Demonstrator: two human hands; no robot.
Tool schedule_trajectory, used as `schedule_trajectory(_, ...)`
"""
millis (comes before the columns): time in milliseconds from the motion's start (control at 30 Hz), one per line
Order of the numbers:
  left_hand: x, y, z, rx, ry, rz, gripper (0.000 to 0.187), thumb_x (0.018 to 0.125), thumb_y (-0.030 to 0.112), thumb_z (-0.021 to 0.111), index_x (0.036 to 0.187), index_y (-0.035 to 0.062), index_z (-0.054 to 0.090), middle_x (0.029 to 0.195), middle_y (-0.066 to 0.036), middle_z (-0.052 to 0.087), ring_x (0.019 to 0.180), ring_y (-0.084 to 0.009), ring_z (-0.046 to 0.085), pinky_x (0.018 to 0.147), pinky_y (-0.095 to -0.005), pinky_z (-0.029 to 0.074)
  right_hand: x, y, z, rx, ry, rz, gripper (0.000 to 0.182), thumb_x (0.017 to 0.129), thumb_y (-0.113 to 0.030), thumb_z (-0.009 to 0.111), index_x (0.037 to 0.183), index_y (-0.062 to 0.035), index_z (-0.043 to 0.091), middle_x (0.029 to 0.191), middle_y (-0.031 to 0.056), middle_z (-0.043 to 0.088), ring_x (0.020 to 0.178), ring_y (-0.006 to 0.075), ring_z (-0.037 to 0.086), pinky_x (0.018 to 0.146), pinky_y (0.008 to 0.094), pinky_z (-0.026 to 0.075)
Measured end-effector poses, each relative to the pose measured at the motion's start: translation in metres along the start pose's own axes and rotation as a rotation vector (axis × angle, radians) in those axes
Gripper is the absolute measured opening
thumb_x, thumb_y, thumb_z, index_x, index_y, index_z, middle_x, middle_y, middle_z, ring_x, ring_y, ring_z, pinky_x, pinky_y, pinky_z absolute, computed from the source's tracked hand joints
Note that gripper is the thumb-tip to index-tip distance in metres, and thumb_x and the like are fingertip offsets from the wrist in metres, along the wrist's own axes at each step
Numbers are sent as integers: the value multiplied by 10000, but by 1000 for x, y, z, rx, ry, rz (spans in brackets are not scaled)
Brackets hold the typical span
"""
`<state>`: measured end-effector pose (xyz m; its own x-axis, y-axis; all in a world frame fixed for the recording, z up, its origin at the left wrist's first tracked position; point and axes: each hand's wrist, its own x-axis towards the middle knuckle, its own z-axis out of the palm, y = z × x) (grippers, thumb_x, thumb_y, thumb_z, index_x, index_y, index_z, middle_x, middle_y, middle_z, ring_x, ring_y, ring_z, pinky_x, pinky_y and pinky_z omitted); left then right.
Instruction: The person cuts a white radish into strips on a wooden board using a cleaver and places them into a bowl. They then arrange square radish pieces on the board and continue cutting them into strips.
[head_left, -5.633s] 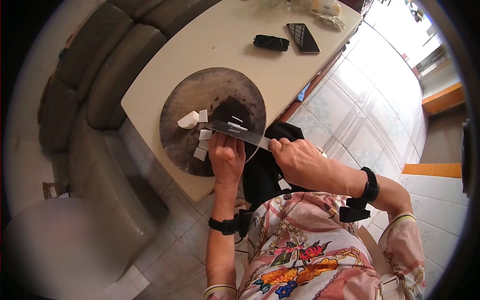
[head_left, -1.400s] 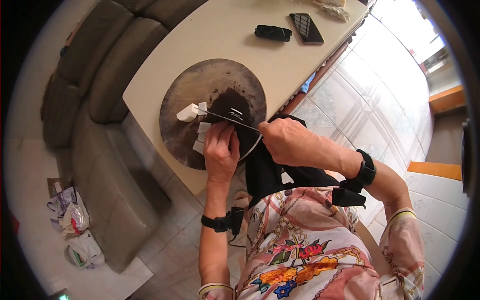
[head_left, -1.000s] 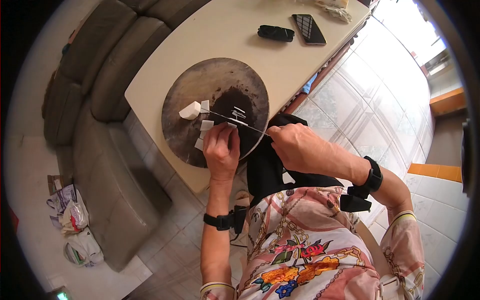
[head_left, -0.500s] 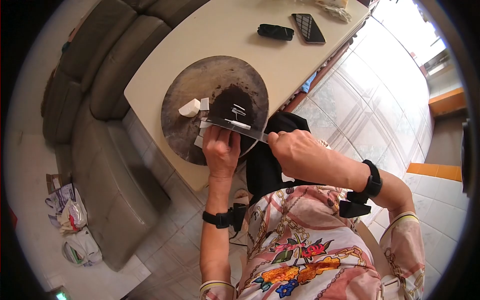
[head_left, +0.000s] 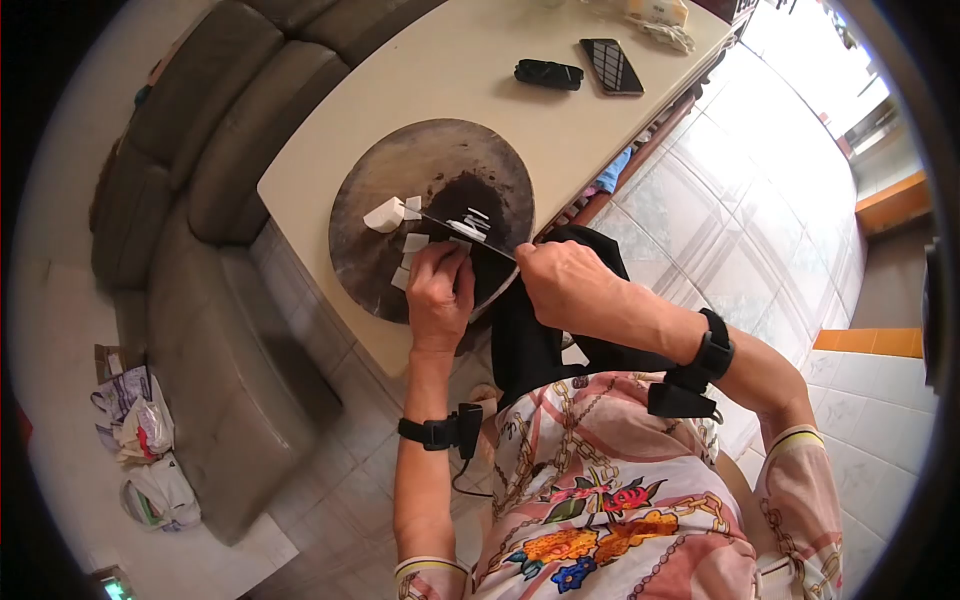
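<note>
A person stands over a round dark chopping board (head_left: 380, 190) on a pale table (head_left: 470, 70). The right hand (head_left: 562, 283), fingers closed around the handle, holds a cleaver (head_left: 462, 235) that now stands edge-down on the board; half a second ago its blade lay flatter, broadside up. The left hand (head_left: 438, 296), fingers curled, presses down a white piece (head_left: 457, 244) beside the blade. Thin white slices (head_left: 470, 222) lie beyond it, and white chunks (head_left: 395, 222) sit to the left. The slicing appears mid-way.
</note>
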<state>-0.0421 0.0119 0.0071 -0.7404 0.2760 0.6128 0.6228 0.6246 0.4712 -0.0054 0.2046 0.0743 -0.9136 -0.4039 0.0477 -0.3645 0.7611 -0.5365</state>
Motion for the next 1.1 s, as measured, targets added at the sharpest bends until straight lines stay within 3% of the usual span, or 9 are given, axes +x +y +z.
schedule_trajectory(133, 0, -1, 2, 17, 3, 1, 139, 749, -15, 653, 888, -14, 663, 926, -130, 625, 877, -327, 600, 775, -396, 497, -13, 0, -1, -19, 51, -79, 157, 652, 1, 578, 782, 78, 535, 684, 237, 610, 640, 395, 638, 564, 442, 510)
schedule_trajectory(400, 2, 0, 0, 67, -18, 21, 143, 733, -25, 639, 874, -9, 663, 901, -127, 624, 867, -345, 590, 772, -419, 492, -19, -5, -11, -112, -64, -102, 176, 651, -5, 597, 789, 84, 532, 670, 229, 606, 639, 386, 646, 545, 427, 504)
schedule_trajectory(533, 1, 0, -1, 49, -30, -4, 158, 736, -24, 637, 889, -5, 669, 911, -125, 629, 865, -346, 590, 778, -414, 493, -6, -11, -5, -91, -100, -68, 215, 657, 27, 592, 849, 74, 507, 701, 225, 588, 645, 394, 619, 554, 446, 489)
schedule_trajectory(700, 1, -3, 2, 67, 6, 54, 150, 739, -18, 649, 887, -6, 671, 912, -120, 637, 862, -328, 596, 770, -407, 497, -4, 3, -1, -30, 3, 5, 170, 687, 24, 571, 840, 59, 506, 641, 211, 576, 628, 408, 610, 551, 460, 481)
schedule_trajectory(1100, 0, -3, 2, 82, -3, 15, 113, 737, -8, 661, 850, -20, 657, 890, -130, 635, 849, -342, 597, 756, -410, 500, -18, -6, -21, -54, -149, -46, 225, 640, 37, 606, 832, 75, 495, 696, 209, 570, 643, 395, 610, 553, 442, 490)
